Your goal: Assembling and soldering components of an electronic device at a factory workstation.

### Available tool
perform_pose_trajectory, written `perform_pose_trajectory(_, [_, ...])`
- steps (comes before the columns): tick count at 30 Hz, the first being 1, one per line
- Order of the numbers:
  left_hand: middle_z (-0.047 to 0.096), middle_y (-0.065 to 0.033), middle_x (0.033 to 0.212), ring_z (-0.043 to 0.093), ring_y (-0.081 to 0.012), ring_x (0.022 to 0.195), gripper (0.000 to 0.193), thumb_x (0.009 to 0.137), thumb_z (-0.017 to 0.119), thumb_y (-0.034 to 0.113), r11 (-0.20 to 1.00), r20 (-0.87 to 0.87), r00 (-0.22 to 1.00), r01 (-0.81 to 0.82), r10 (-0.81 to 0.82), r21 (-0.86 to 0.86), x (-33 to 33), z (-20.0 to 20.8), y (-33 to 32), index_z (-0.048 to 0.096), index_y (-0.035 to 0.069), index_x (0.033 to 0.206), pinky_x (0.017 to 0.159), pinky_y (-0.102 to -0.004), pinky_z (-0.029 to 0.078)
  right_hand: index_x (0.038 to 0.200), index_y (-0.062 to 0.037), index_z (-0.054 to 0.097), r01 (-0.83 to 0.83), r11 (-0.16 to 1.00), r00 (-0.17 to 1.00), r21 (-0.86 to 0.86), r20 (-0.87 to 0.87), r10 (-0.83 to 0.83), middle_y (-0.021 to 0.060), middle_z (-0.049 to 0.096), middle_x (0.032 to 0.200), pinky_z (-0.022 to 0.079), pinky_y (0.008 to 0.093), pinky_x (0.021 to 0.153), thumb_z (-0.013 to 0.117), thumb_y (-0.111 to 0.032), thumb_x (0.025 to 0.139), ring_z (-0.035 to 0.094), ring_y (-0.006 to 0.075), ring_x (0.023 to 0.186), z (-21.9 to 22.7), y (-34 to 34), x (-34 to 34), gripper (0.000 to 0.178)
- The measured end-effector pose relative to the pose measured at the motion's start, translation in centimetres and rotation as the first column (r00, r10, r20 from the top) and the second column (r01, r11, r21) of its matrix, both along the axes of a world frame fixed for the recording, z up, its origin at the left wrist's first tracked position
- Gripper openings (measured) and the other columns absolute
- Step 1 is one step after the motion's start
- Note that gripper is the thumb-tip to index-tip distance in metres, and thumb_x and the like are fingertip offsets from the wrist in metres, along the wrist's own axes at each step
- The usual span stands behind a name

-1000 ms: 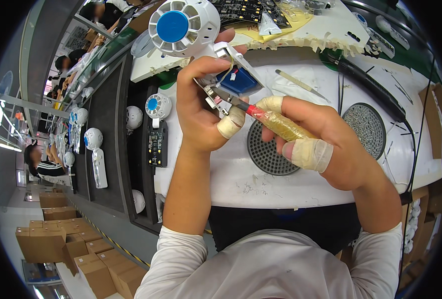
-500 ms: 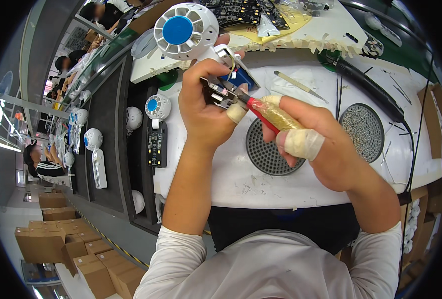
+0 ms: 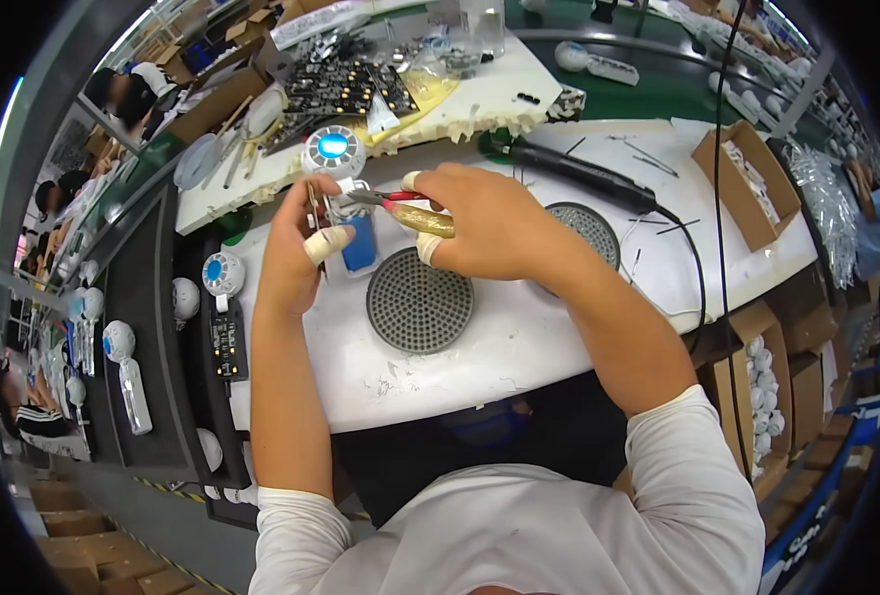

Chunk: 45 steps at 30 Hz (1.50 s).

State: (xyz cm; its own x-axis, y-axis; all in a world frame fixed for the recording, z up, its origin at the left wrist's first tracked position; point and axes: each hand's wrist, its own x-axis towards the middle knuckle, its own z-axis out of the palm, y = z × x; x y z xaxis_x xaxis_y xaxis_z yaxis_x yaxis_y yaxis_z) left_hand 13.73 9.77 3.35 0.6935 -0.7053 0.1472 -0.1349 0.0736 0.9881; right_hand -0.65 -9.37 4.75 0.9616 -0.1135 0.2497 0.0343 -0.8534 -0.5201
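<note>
My left hand [image 3: 296, 243], tape on its thumb, is closed on a small handheld fan [image 3: 333, 151] with a round white head and blue centre. A thin plate stands upright between its fingers, and a blue block [image 3: 359, 245], like a battery, hangs below the fan. My right hand [image 3: 500, 223], with taped fingertips, grips pliers [image 3: 422, 219] with red handles wrapped in yellowish tape. The plier jaws are at the fan's white neck, touching or very close; what lies between them is too small to make out.
A grey perforated round dish [image 3: 420, 300] lies below my hands; another dish [image 3: 587, 228] sits partly behind my right forearm. A black corded electric screwdriver [image 3: 589, 174] lies beyond. Circuit boards [image 3: 336, 91] cover the raised shelf. Another fan [image 3: 224, 275] with an exposed board is at left, cartons [image 3: 748, 188] right.
My view has swung to the right. Both hands, with the fan and pliers, are farther from me; the fan's head has tilted, and the blue block now hangs below it.
</note>
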Motion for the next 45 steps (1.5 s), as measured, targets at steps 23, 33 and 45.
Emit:
perform_pose_trajectory(23, [0.056,-0.0008,0.096,0.052,-0.0081,0.084,0.048,0.080,0.065,0.014,0.970,-0.256,0.963,0.026,-0.090,-0.243,-7.9,1.8,3.3,0.045,0.008,0.124,0.069,-0.0225,0.045,0.141,0.0015,0.027,-0.224,0.749,0.968,0.623,0.232,0.097,0.0185,0.058,0.114,0.049,0.0356,0.087,0.075,-0.022,0.076,0.060,0.0259,0.104,-1.2,7.0,-0.1,0.084])
perform_pose_trajectory(33, [0.060,-0.0140,0.117,0.059,-0.0198,0.107,0.056,0.082,0.069,0.024,0.724,0.075,0.964,-0.243,0.256,0.645,-6.1,2.4,8.3,0.046,0.002,0.127,0.082,-0.0342,0.049,0.141,-0.0030,0.032,-0.036,0.718,0.993,0.695,0.104,-0.051,0.0103,0.057,0.110,0.050,0.0289,0.077,0.068,-0.007,0.077,0.058,0.0152,0.091,-2.6,6.2,0.7,0.074])
perform_pose_trajectory(45, [0.056,-0.0176,0.112,0.055,-0.0349,0.104,0.056,0.072,0.077,0.024,0.160,0.878,0.478,-0.865,-0.025,0.475,-1.2,-1.7,14.0,0.052,-0.001,0.115,0.089,-0.0436,0.046,0.140,-0.0003,0.032,-0.009,0.839,0.992,0.544,-0.101,0.077,0.0166,0.057,0.110,0.049,0.0334,0.083,0.069,-0.015,0.080,0.059,0.0226,0.092,-2.5,10.8,2.5,0.072])
